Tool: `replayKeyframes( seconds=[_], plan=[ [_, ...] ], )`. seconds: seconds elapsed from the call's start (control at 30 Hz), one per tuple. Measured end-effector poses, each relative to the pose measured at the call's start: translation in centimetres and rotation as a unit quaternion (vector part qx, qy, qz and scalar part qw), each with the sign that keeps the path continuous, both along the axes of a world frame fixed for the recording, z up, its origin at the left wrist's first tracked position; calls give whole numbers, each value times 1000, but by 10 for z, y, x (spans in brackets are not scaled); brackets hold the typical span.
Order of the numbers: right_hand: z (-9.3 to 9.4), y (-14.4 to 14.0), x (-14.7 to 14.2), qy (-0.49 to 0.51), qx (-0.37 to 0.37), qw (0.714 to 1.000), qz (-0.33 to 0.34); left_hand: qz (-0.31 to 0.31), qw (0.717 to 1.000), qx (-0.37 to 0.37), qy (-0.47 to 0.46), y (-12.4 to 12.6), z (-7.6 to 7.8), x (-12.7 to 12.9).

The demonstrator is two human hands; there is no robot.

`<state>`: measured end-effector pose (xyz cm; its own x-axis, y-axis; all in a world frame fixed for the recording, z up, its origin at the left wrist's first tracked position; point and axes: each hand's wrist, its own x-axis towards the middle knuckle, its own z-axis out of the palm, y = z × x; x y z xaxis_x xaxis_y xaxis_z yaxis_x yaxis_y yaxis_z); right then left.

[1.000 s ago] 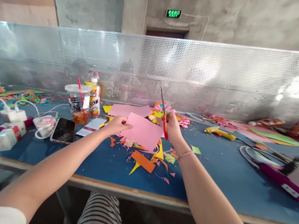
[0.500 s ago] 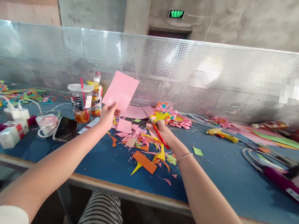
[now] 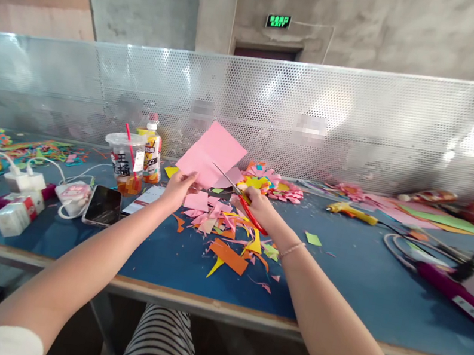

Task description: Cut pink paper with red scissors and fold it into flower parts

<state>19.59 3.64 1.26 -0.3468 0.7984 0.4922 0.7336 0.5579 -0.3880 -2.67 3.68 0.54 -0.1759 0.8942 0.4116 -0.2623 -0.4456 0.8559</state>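
Above the table, my left hand (image 3: 181,187) pinches a sheet of pink paper (image 3: 214,152) by its lower left part, and the sheet is tilted. My right hand (image 3: 258,206) grips a pair of scissors with red handles (image 3: 251,213). The blades point up and left, with their tips at the sheet's lower right side; whether they are cutting it I cannot tell. Under both hands lies a heap of paper scraps (image 3: 212,216) in pink, orange and yellow. Behind my right hand sit folded paper flowers (image 3: 286,193).
On the left stand a plastic cup (image 3: 124,161) with a red straw, a drink bottle (image 3: 153,154), a phone (image 3: 104,205) and chargers (image 3: 26,181) with cables. To the right are a yellow glue gun (image 3: 353,213) and a purple power strip (image 3: 454,292). A perforated metal screen (image 3: 366,114) borders the table's back.
My left hand has moved right and turned the pink sheet clockwise, bringing it to the scissor tips. The right hand with the scissors has barely shifted.
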Motion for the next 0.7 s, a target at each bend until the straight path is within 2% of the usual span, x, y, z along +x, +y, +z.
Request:
replayKeyframes(
  seconds=[0.27,0.7],
  plan=[
    [1,6,-1,-35,15,998,-44,37,997,-1,-71,4,5,-8],
    [3,3,2,-47,39,997,-40,-8,997,-5,-70,2,5,-7]
  ],
)
